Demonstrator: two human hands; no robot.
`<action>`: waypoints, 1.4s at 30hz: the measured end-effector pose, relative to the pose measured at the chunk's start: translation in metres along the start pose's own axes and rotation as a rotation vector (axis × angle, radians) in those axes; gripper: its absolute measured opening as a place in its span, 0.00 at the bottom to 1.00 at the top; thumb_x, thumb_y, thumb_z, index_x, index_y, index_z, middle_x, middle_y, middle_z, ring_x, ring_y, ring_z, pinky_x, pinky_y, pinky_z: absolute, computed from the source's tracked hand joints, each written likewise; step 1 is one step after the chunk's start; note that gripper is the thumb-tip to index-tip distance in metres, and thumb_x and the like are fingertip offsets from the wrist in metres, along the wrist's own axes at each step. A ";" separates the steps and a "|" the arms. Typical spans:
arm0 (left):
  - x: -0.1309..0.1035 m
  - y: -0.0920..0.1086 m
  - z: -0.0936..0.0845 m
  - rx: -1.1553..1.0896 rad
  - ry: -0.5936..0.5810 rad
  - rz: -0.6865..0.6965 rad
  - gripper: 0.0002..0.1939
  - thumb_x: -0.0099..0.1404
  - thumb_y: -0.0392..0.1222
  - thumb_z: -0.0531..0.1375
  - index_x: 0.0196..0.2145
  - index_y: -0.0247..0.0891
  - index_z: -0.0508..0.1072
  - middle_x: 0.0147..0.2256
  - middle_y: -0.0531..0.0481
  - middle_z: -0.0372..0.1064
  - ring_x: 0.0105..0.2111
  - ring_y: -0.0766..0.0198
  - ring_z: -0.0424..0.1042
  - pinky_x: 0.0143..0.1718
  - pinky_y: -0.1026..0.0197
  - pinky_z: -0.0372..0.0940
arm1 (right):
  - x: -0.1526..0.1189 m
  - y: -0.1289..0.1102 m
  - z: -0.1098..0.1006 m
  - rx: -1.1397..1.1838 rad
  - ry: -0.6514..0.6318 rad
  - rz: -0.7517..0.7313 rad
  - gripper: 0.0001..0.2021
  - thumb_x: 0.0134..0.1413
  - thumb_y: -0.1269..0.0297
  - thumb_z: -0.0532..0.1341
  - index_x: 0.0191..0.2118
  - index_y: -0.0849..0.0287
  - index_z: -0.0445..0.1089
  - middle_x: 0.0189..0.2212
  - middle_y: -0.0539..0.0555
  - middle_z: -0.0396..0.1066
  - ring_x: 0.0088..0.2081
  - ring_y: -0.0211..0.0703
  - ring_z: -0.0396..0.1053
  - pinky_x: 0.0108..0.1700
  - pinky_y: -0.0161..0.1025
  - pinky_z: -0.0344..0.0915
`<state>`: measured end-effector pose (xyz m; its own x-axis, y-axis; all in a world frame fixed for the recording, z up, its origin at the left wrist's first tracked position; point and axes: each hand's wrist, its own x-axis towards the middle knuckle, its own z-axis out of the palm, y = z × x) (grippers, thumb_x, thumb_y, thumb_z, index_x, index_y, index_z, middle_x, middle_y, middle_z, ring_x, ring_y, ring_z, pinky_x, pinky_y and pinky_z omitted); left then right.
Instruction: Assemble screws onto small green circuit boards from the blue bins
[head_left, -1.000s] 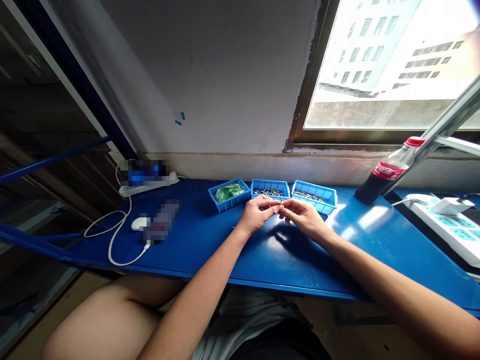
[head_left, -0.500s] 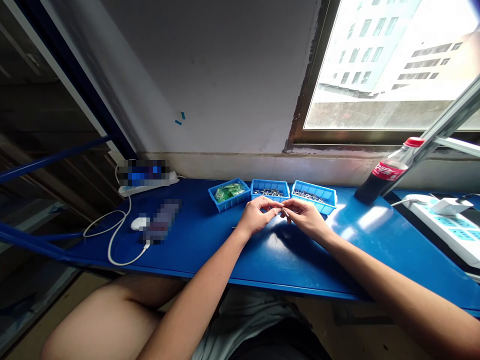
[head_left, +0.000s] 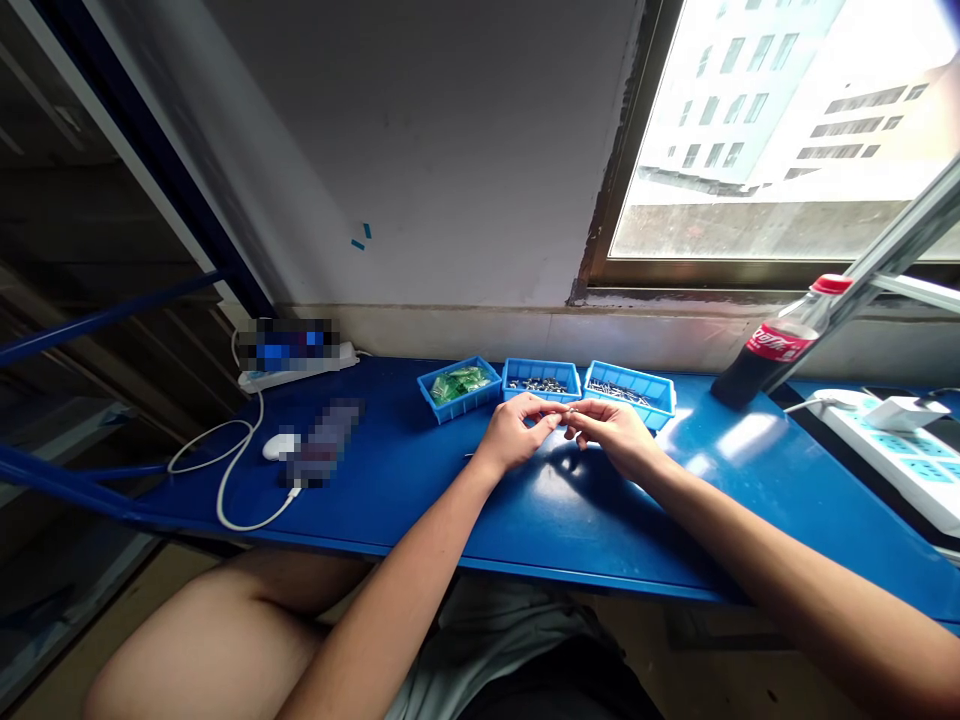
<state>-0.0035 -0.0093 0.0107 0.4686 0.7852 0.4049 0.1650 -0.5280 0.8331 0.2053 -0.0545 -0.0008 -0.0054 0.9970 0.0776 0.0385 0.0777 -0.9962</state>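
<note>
My left hand point(head_left: 516, 432) and my right hand point(head_left: 616, 432) meet over the blue table point(head_left: 540, 530), fingertips pinched together. Between them is a small shiny metal piece point(head_left: 571, 410), mostly covered by the fingers. Just behind the hands stand three blue bins. The left bin point(head_left: 466, 411) contains green plastic packets point(head_left: 459, 383). Small metal parts point(head_left: 538, 384) lie in the middle bin point(head_left: 541, 367). Thin, screw-like metal pieces point(head_left: 619, 391) fill part of the right bin point(head_left: 661, 405).
A cola bottle point(head_left: 776, 343) stands at the back right, beside a metal bar. White power strips lie at the right point(head_left: 911, 465) and the back left point(head_left: 300, 373). A white cable point(head_left: 221, 490) loops near a blurred device point(head_left: 326, 445) and a white rounded object point(head_left: 280, 447).
The fingers of my right hand have shifted around the small metal piece, which sat lower and tilted before. The bins and bottle have not moved.
</note>
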 end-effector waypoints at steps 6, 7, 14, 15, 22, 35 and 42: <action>0.000 0.003 0.000 0.127 0.005 0.078 0.18 0.71 0.40 0.64 0.56 0.41 0.83 0.42 0.44 0.80 0.38 0.57 0.77 0.43 0.56 0.73 | 0.007 0.000 -0.006 0.190 0.093 0.093 0.19 0.48 0.47 0.80 0.39 0.55 0.82 0.34 0.55 0.81 0.31 0.44 0.76 0.28 0.39 0.70; 0.000 0.004 0.000 0.138 0.018 0.081 0.17 0.71 0.39 0.64 0.56 0.40 0.83 0.42 0.44 0.80 0.39 0.57 0.78 0.44 0.56 0.74 | 0.008 -0.001 -0.009 0.236 0.141 0.102 0.20 0.47 0.48 0.80 0.40 0.55 0.81 0.35 0.55 0.81 0.31 0.44 0.76 0.27 0.38 0.70; 0.003 0.008 -0.031 0.373 0.077 0.096 0.13 0.75 0.38 0.60 0.49 0.38 0.84 0.47 0.43 0.83 0.47 0.53 0.81 0.55 0.52 0.74 | 0.009 -0.005 -0.016 0.354 0.245 0.164 0.21 0.50 0.46 0.79 0.40 0.57 0.81 0.33 0.55 0.80 0.27 0.39 0.74 0.22 0.32 0.69; 0.002 0.009 -0.038 0.400 0.045 0.070 0.13 0.75 0.38 0.60 0.49 0.38 0.84 0.49 0.43 0.83 0.49 0.53 0.81 0.57 0.51 0.74 | 0.009 -0.005 -0.014 0.353 0.217 0.156 0.21 0.51 0.46 0.79 0.40 0.57 0.81 0.32 0.55 0.79 0.27 0.38 0.74 0.22 0.32 0.69; -0.022 0.028 -0.085 0.614 -0.229 -0.125 0.22 0.73 0.39 0.61 0.62 0.43 0.79 0.63 0.45 0.75 0.63 0.47 0.74 0.67 0.48 0.69 | 0.006 -0.002 -0.003 0.265 0.115 0.091 0.19 0.56 0.44 0.76 0.39 0.57 0.82 0.29 0.53 0.78 0.26 0.37 0.72 0.24 0.32 0.69; -0.031 0.016 -0.065 0.687 -0.319 -0.106 0.19 0.71 0.30 0.58 0.52 0.40 0.86 0.52 0.41 0.81 0.47 0.51 0.82 0.51 0.56 0.76 | 0.004 -0.001 -0.002 0.146 0.034 0.060 0.23 0.58 0.40 0.73 0.41 0.57 0.80 0.29 0.52 0.76 0.26 0.38 0.70 0.26 0.36 0.68; 0.007 0.016 -0.027 0.836 -0.408 0.032 0.14 0.70 0.29 0.60 0.39 0.38 0.87 0.44 0.40 0.81 0.39 0.53 0.81 0.45 0.57 0.75 | 0.003 -0.005 0.000 -0.001 0.025 0.011 0.24 0.59 0.36 0.70 0.39 0.55 0.79 0.28 0.52 0.76 0.26 0.40 0.70 0.27 0.38 0.68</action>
<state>-0.0208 -0.0032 0.0370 0.7267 0.6751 0.1271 0.6438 -0.7338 0.2170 0.2049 -0.0520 0.0039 0.0198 0.9975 0.0674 0.0397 0.0666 -0.9970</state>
